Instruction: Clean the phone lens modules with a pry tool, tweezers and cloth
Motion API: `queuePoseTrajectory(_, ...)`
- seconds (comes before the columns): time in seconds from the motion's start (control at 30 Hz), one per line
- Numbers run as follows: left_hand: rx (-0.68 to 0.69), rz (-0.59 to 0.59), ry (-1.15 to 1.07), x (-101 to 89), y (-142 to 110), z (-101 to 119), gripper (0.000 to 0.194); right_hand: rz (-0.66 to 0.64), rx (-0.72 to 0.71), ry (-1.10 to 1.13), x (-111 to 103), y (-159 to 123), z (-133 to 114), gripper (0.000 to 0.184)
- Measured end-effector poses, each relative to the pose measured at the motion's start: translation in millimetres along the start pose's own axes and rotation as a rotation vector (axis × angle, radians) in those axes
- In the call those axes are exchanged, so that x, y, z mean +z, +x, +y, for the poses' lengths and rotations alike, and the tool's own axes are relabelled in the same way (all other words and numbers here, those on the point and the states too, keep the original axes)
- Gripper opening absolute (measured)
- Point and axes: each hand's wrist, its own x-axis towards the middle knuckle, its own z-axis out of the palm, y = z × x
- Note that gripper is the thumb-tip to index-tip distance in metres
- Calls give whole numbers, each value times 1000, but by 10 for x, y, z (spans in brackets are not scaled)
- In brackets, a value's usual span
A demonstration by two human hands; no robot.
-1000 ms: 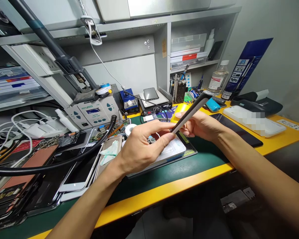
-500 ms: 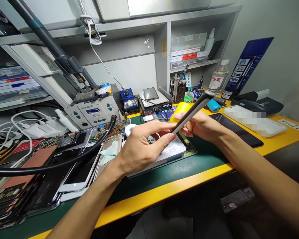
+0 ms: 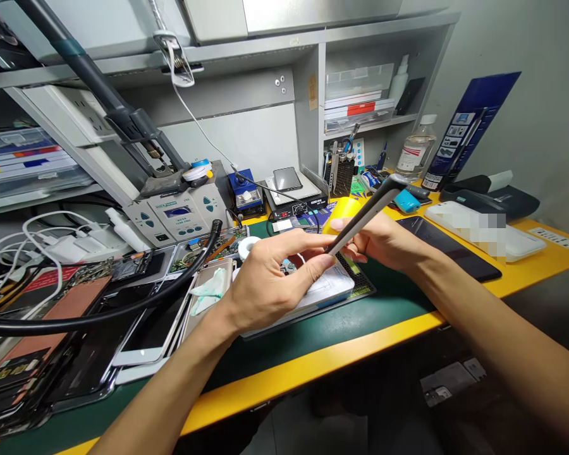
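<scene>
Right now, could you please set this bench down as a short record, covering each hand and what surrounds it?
Left hand: thumb and fingers pinch a slim phone-like device, seen edge-on
Right hand: partly behind the device, a fingertip against a yellow object; grip unclear
Device pose: tilted, raised off the bench
Below the hands in view: white box, green mat
Left side: white-framed display panel, black hose
Right side: dark phone
Rear: Quick rework station, capped clear bottle
</scene>
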Motion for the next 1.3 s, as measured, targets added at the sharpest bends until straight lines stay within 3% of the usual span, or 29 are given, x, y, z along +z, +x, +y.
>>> queuePoseTrajectory(0.3, -15, 6, 7, 2, -6, -1, 22, 31, -18, 21, 1, 2, -28, 38)
queuePoseTrajectory(0.43, -20, -8, 30, -3, -10, -2, 22, 9, 13, 11, 1, 5, 1, 31)
queuePoseTrajectory(0.7, -67, 17, -9, -29, -19, -13, 20, 87, 37, 121, -50, 37, -17, 26)
queuePoseTrajectory(1.0, -251, 248, -452, -182, 5, -73, 32, 190, 68, 356, -85, 18, -162, 23)
queuePoseTrajectory(1.3, -272, 297, -634, -279, 3, -49, 38, 271, 29, 442, -208, 31, -158, 24)
